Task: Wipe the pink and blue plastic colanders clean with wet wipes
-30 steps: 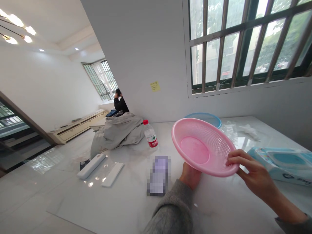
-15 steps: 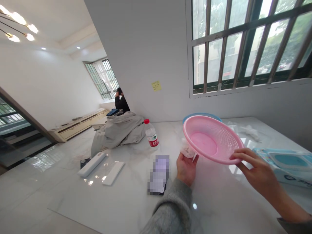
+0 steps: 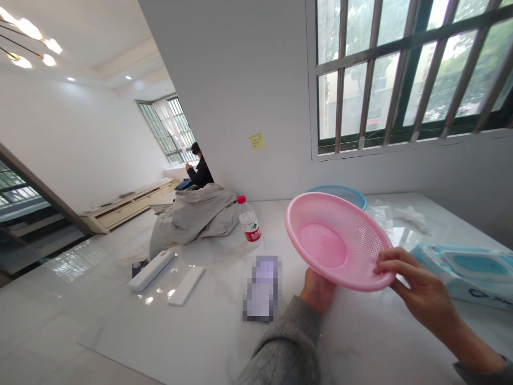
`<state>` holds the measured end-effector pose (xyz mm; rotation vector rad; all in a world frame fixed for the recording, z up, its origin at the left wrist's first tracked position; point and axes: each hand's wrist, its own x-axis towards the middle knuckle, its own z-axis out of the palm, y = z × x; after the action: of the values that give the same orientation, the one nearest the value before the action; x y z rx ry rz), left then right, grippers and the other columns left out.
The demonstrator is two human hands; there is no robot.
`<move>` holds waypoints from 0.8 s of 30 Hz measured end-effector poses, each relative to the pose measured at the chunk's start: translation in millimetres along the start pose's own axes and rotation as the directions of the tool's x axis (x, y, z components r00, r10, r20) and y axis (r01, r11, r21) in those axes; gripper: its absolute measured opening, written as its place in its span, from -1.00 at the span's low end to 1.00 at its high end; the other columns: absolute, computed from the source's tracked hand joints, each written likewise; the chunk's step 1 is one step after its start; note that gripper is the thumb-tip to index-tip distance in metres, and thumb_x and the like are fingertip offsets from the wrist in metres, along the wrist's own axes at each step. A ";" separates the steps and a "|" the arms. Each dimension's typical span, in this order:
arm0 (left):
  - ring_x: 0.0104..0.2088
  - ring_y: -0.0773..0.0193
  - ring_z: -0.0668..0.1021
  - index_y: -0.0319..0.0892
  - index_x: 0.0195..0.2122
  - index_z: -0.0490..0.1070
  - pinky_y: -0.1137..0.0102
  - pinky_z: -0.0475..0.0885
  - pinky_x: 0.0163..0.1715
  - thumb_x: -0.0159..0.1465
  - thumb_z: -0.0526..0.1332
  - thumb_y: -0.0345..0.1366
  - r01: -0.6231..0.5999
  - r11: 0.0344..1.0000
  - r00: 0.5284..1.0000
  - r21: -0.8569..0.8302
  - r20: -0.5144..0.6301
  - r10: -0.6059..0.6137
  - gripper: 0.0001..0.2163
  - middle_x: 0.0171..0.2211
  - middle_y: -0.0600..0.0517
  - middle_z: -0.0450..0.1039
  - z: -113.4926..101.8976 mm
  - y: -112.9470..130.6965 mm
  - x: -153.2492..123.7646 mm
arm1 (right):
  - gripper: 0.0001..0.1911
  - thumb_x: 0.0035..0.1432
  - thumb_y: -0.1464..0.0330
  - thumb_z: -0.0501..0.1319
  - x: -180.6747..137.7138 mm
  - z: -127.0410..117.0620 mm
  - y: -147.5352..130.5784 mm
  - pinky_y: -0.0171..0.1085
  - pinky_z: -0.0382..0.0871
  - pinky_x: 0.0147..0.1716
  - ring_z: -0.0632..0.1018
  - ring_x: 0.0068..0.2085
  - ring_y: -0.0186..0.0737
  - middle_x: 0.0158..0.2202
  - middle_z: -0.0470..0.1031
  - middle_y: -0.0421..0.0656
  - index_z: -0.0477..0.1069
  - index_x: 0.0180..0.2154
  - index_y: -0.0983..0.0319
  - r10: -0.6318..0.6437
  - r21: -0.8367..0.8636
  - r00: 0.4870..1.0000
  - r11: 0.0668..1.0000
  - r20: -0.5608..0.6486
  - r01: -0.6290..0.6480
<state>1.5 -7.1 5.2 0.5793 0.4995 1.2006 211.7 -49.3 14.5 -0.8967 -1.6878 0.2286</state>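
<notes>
My right hand pinches the near rim of a pink perforated plastic basket, which is held above the white table and tilted toward me. My left hand is under the basket's left underside, its fingers hidden behind it; half a second ago it held a crumpled white wipe there. A blue basket lies on the table just behind the pink one.
A water bottle with a red cap, a grey jacket, two white bars, a blurred flat object and a blue tissue pack lie on the white marble table. Another person sits far behind.
The pink basket went up and to the right, then came back left and tilted toward me. My left hand, briefly visible with a white wipe, has gone back under the basket.
</notes>
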 end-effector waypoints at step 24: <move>-0.14 0.17 0.64 -0.12 -0.17 0.61 0.25 0.55 -0.13 0.32 0.22 -0.26 -0.138 0.974 0.970 -0.179 -0.225 0.096 -0.82 -0.11 -0.04 0.65 -13.1 17.7 12.3 | -0.94 0.36 0.37 0.32 5.5 -10.1 2.2 -0.17 0.41 -0.07 0.58 -0.11 -0.11 -0.14 0.53 -0.14 0.59 -0.18 0.09 -0.120 -0.264 0.985 0.961 -0.126 0.083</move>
<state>-15.9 11.1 6.3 0.3171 0.5292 1.4160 221.5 -47.2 20.6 -0.9896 -1.6486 -0.1259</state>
